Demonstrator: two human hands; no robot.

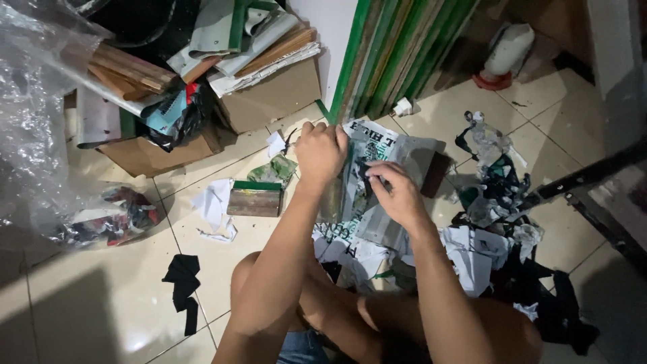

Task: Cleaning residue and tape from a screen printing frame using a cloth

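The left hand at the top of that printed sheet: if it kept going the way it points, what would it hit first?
Probably the green-edged boards leaning against the wall beyond the left hand and printed sheet, though depth is unclear.

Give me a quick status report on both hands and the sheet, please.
Left hand gripping printed sheet top edge. Right hand pinching black strip on it. Scraps piled right.

Printed clear sheet, upright, perhaps part-peeled

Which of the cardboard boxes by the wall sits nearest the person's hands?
The closed brown box beside the green boards; the other, open box lies farther left.
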